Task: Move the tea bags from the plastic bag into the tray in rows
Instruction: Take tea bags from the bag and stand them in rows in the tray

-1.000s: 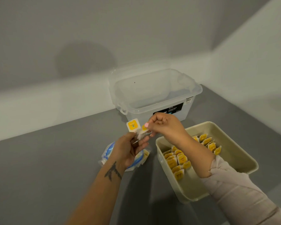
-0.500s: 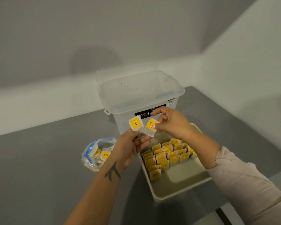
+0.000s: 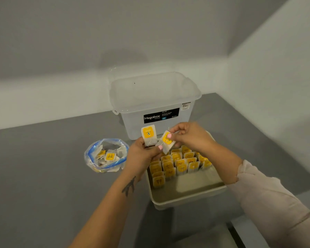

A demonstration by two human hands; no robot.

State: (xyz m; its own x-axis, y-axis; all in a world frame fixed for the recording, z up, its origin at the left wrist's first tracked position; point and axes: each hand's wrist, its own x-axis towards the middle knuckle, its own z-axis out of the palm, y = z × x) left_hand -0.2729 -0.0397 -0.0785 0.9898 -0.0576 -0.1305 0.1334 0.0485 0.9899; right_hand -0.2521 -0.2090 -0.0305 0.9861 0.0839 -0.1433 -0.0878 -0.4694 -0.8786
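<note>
Above the tray [image 3: 186,199], our left hand [image 3: 141,155] grips one tea bag [image 3: 149,134], our right hand [image 3: 188,135] pinches a second tea bag [image 3: 166,141], rows of tea bags [image 3: 177,164] inside the tray, plastic bag [image 3: 106,154] left of the tray

Tray's [image 3: 186,201] near half seemingly unoccupied

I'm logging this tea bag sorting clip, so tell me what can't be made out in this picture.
- Head view: count of tea bags in the plastic bag, crumpled folds hide them.
- Far end of the tray rows, behind the left hand and right hand.
- Print on the held tea bags, too small.
</note>
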